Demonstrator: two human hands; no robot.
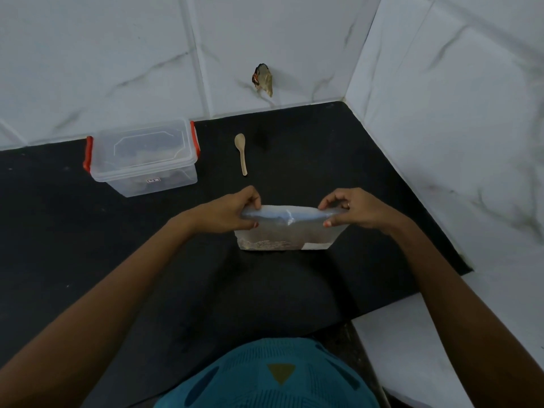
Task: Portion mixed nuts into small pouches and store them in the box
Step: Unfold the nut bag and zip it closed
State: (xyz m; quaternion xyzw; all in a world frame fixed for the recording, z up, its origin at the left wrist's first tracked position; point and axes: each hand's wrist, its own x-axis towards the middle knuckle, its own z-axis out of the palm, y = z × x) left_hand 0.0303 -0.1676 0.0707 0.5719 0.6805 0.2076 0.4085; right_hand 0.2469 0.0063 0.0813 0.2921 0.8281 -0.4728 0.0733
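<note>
Head view: a clear plastic bag (287, 231) stands on a black counter (323, 160). The left hand (232, 212) and right hand (351, 209) pinch its top corners. Behind the bag lies a wooden spoon (241, 151); behind-left sits a lidded clear box (142, 160) with red clips.

Box (144, 160) back left by wall (117, 54). Spoon (242, 154) right of it, gap between. Wide bare mat (88, 245) in front of box.
</note>
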